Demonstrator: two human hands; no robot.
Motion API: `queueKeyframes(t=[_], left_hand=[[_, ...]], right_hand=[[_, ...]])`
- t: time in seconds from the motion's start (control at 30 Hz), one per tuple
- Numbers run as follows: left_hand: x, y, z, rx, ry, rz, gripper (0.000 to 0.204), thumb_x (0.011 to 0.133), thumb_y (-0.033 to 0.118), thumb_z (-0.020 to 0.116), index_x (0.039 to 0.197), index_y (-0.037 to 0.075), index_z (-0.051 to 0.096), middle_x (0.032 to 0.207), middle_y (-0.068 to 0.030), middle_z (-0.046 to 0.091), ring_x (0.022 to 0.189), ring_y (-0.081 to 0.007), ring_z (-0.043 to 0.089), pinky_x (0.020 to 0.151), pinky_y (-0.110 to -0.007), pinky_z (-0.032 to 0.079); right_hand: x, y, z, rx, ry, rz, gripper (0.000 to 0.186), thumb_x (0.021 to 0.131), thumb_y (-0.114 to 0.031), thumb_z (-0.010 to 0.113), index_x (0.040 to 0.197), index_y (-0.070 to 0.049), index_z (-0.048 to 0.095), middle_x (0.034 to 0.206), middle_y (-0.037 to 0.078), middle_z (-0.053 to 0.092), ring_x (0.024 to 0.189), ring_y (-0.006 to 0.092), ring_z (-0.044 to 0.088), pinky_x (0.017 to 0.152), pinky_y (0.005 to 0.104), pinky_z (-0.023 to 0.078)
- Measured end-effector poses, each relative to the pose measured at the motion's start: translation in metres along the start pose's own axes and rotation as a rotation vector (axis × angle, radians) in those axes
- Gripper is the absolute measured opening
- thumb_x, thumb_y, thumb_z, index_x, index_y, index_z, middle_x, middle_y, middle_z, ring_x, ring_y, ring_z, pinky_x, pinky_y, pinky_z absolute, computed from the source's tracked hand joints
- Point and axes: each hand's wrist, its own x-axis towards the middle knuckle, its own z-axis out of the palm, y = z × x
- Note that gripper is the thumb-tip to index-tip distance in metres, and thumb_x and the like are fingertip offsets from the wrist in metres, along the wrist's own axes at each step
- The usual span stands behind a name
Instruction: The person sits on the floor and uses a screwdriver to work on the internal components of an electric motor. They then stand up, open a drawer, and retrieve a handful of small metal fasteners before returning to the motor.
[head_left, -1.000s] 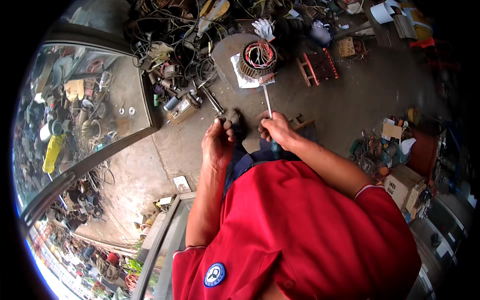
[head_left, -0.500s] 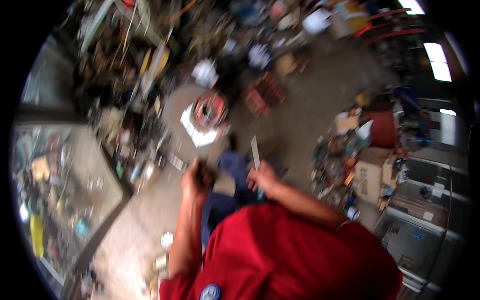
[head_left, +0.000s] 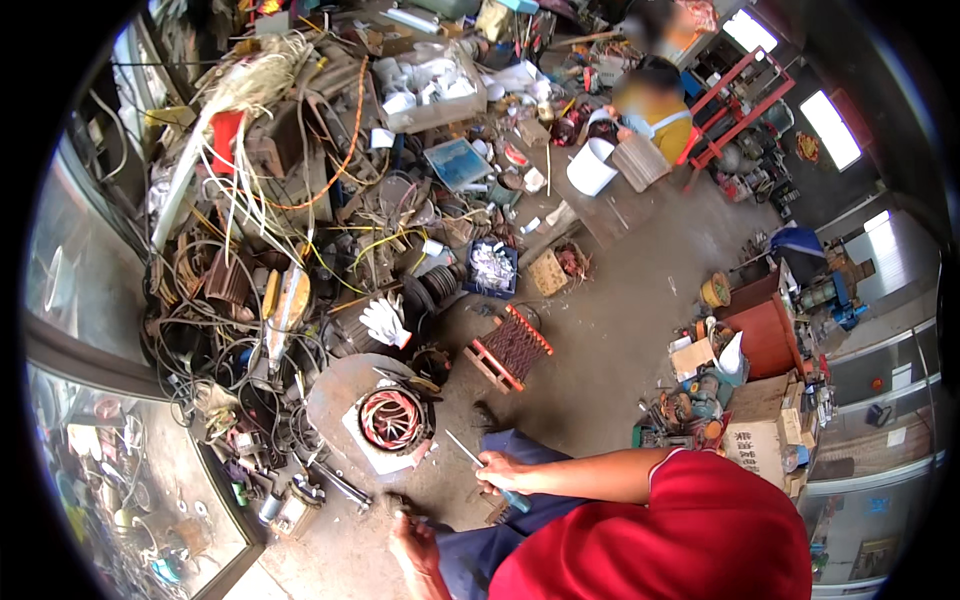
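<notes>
My right hand is closed around a screwdriver. Its thin metal shaft points up and left, and a teal handle end shows below the fingers. Lower and to the left, my left hand has its fingers curled in; whatever they may hold is hidden. Ahead of both hands sits a motor stator with red and white windings in its ring. Under it lies a white sheet on a round worn stand. Neither hand touches the stator.
A small red-framed stool with a woven seat stands beyond the stator. White gloves lie on the scrap pile at left. Cardboard boxes stand at right. Another person in yellow works at the back. A glass panel edges the left.
The view has swung, and blur has cleared. My left hand now appears lower, near the bottom edge; the right hand also sits lower, with the screwdriver tilted further left. The other person now shows.
</notes>
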Motion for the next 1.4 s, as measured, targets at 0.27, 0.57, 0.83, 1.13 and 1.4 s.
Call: queueKeyframes(t=[0.27, 0.57, 0.83, 1.13, 1.4], left_hand=[[0.078, -0.178, 0.005, 0.215, -0.084, -0.407, 0.024, 0.096, 0.016, 0.053, 0.107, -0.005, 0.059, 0.076, -0.0045, 0.054, 0.064, -0.0163, 0.051, 0.057, -0.030, 0.044], [0.273, -0.230, -0.076, 0.693, -0.268, -0.241, 0.019, 0.093, 0.012, 0.051, 0.102, -0.003, 0.059, 0.080, -0.0081, 0.063, 0.062, -0.0136, 0.056, 0.061, -0.025, 0.048], [0.281, -0.241, -0.059, 0.913, -0.388, 0.067, 0.016, 0.091, 0.013, 0.046, 0.100, 0.001, 0.053, 0.073, -0.0066, 0.061, 0.053, -0.0121, 0.053, 0.048, -0.024, 0.040], [0.216, -0.300, -0.097, 0.368, -0.401, 0.065, 0.009, 0.092, 0.014, 0.060, 0.088, 0.009, 0.053, 0.084, -0.0064, 0.062, 0.067, -0.0149, 0.055, 0.060, -0.027, 0.044], [0.150, -0.308, -0.145, 0.169, -0.300, 0.178, 0.007, 0.093, 0.011, 0.055, 0.087, 0.010, 0.051, 0.075, -0.0048, 0.056, 0.058, -0.0131, 0.046, 0.048, -0.025, 0.035]], right_hand=[[0.113, 0.112, -0.080, 0.183, 0.093, 0.178, 0.011, 0.091, -0.017, 0.052, 0.089, -0.006, 0.052, 0.072, 0.002, 0.056, 0.056, 0.0109, 0.055, 0.046, 0.0263, 0.045], [0.279, 0.177, -0.065, 0.397, 0.084, 0.020, 0.008, 0.086, -0.003, 0.053, 0.088, -0.004, 0.045, 0.080, 0.009, 0.055, 0.068, 0.0176, 0.060, 0.055, 0.0304, 0.052], [0.327, 0.184, -0.051, 0.608, -0.092, -0.125, 0.015, 0.088, -0.003, 0.053, 0.100, 0.000, 0.046, 0.083, 0.014, 0.060, 0.064, 0.0249, 0.063, 0.054, 0.0376, 0.055], [0.239, 0.269, -0.137, 0.753, -0.266, -0.213, 0.018, 0.090, -0.018, 0.052, 0.097, -0.002, 0.054, 0.084, 0.008, 0.061, 0.064, 0.0190, 0.060, 0.056, 0.0339, 0.052], [-0.019, 0.203, -0.097, 0.366, -0.374, -1.496, 0.030, 0.084, 0.002, 0.058, 0.111, -0.003, 0.045, 0.089, 0.007, 0.056, 0.060, 0.0134, 0.054, 0.056, 0.0249, 0.046]])
